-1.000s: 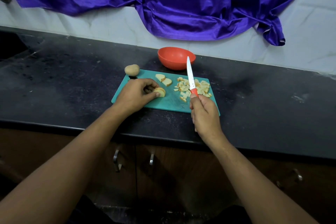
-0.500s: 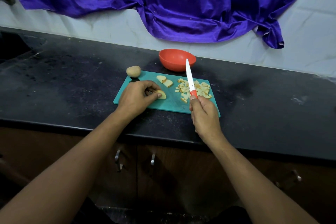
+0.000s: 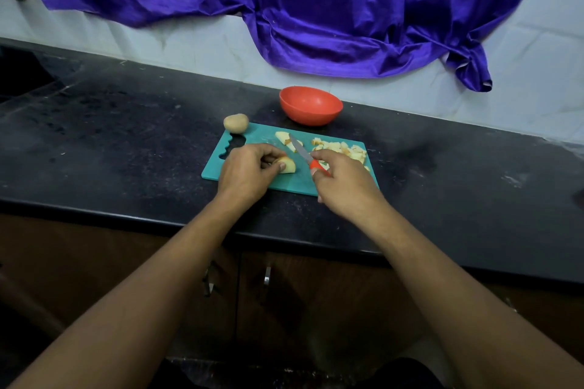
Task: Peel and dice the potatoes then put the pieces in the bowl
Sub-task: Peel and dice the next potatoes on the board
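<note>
The left hand (image 3: 245,172) pinches a chunk (image 3: 287,165) between thumb and curled fingers, holding it on the board (image 3: 252,136). The right hand (image 3: 346,188) is wrapped round the handle of the knife (image 3: 299,150), whose blade slants just beside the pinch and past it. For a clean cut, tuck the fingertips back, lay the edge close to the thumb side and press straight down. Dice (image 3: 343,148) lie beyond the knife hand, the bowl (image 3: 311,115) farther off, and a whole potato (image 3: 236,122) sits beyond the left knuckles
</note>
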Demonstrator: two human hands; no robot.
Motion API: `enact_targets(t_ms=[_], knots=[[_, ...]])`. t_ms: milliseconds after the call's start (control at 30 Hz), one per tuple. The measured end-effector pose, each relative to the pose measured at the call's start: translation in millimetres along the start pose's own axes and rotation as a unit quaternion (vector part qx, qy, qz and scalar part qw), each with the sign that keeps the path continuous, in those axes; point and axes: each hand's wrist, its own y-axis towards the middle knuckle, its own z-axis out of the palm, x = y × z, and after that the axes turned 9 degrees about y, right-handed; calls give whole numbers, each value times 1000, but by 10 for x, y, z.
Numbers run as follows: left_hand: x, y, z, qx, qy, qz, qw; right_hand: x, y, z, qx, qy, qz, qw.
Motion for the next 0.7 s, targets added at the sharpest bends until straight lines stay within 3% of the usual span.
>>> enact_targets(t_ms=[333,700], knots=[[-24,-38,-15,-10,30,1,1000,265,-28,24,26,-103,-10,994],[-44,-3,-2,-4,52,-9,999,370,104,-42,56,-137,6,989]])
